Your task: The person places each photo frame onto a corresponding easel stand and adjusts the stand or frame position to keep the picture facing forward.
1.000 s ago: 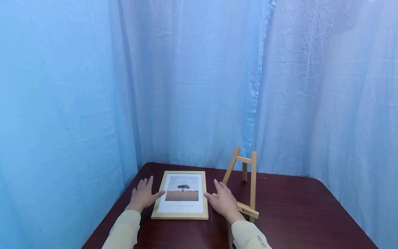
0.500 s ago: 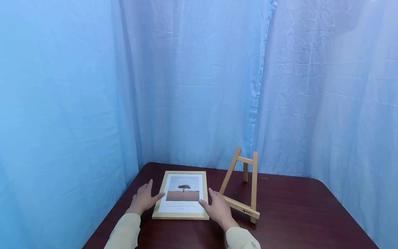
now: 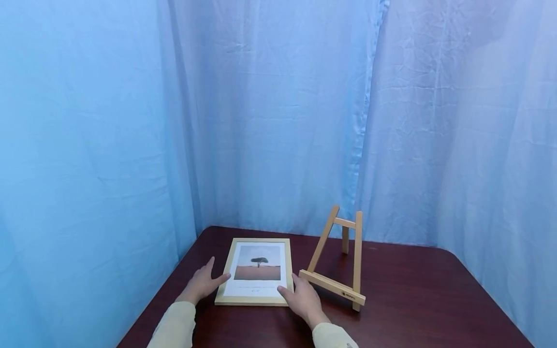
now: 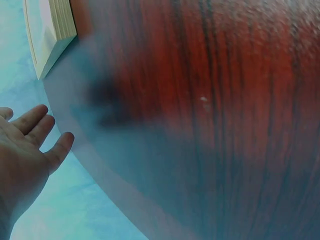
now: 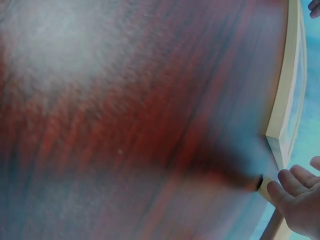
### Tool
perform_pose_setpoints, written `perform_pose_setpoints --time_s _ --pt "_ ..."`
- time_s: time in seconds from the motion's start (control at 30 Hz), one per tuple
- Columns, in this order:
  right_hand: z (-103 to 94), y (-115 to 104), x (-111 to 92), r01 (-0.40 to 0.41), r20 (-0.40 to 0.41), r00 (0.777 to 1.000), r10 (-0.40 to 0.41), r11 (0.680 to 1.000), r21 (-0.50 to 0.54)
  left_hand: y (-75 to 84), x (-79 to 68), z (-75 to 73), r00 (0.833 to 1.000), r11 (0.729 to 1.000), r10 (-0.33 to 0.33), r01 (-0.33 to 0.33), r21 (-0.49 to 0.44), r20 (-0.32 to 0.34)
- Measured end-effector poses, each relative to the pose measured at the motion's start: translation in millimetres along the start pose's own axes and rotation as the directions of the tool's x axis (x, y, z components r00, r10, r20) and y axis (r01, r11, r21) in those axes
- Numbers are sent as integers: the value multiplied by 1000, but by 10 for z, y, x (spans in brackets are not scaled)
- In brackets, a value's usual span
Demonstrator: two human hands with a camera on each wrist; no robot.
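The framed tree print point(image 3: 257, 270) lies flat on the dark wood surface point(image 3: 413, 290), between the left hand point(image 3: 201, 284) and the right hand point(image 3: 304, 297). Both hands' fingers are loose and extended, grasping nothing; each thumb reaches over a side rim, though I cannot tell whether it touches. Near the right hand stands a wooden easel point(image 3: 358, 256), its ledge point(image 3: 326, 282) bearing a dark logo point(image 3: 344, 293) and lettering point(image 3: 350, 296) (too small to read, like the caption lines point(image 3: 256, 290) under the tree).

Left hand point(image 3: 201, 284) and right hand point(image 3: 303, 296), bare; left sleeve point(image 3: 174, 323), pale cream, a dark sliver point(image 3: 194, 325) beside the cuff; right sleeve point(image 3: 331, 336), matching, small dark marking point(image 3: 349, 345) I cannot read remotely.
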State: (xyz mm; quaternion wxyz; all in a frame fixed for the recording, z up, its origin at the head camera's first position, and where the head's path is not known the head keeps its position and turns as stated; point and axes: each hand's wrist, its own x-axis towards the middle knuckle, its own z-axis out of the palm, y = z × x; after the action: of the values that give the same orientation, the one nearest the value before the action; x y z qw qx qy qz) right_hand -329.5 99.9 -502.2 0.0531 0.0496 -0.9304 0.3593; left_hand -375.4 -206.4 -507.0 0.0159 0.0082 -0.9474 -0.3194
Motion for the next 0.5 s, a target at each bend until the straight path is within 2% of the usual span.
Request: perform_pose_setpoints --time_s 0.23,0.5 --pt "76 12 5 -13 -29 1000 13 1000 -15 -46 -32 -10 999 998 13 -10 -58 43" --pt "159 57 0 -33 -54 998 31 999 -40 -65 -60 -1 997 996 41 -36 -77 65"
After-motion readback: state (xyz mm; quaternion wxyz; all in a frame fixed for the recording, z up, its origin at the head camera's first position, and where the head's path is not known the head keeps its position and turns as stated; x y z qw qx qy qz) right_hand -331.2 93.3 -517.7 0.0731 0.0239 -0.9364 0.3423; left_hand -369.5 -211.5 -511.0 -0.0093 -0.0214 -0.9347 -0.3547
